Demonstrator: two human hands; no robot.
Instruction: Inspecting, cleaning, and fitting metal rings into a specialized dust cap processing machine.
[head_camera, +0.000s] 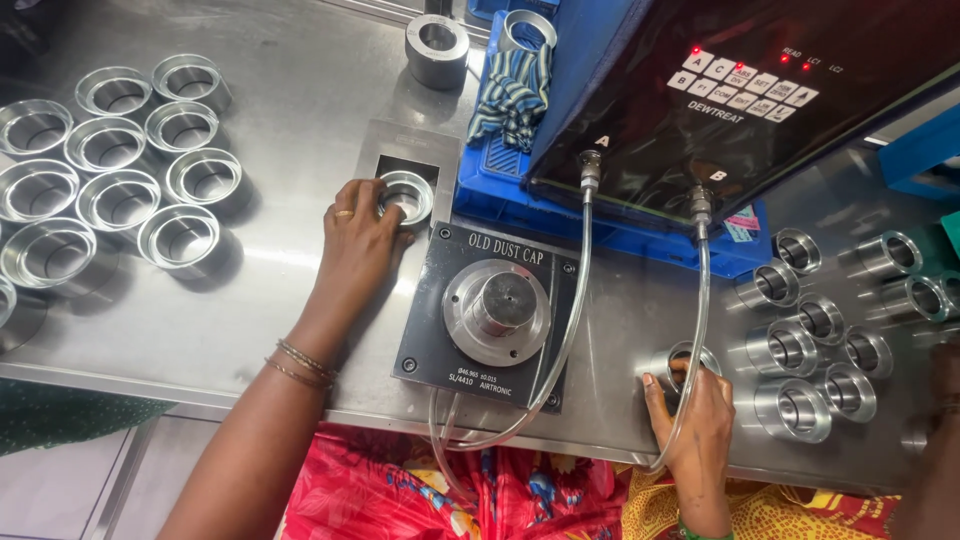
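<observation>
Left hand (357, 232) grip closed on metal ring (405, 195) at 11 o'clock of gauge block (487, 310); right hand (693, 415) pinches steel sleeve (680, 362) at 3 o'clock on desk (290, 300), ready for checking.

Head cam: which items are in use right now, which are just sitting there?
In use:
left hand on a metal ring
right hand on a metal sleeve
gauge block with centre plug
two clear hoses
black control box

Lying about:
striped cloth
blue tray
rings at left
sleeves at right

left hand (357, 232): gold ring on one finger
left wrist: two thin gold bangles (300, 362)
right hand (692, 415): bare
clothing (420, 495): red floral print
</observation>
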